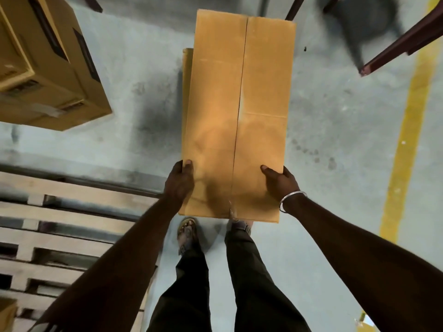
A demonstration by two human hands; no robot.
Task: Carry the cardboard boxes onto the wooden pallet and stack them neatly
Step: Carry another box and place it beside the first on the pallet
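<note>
Head view: both hands' fingers grip cardboard box (237, 116); wooden pallet (60, 224) left, another box (48, 68) beyond.

No text is legible; the labels on the stacked box (48, 68) at upper left are blurred.

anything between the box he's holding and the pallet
Nothing visible. The cardboard box, held by the left hand and right hand, has only bare floor between it and the wooden pallet.

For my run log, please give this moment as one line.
left hand + right hand: hold cardboard box | above floor | wooden pallet: left
</note>
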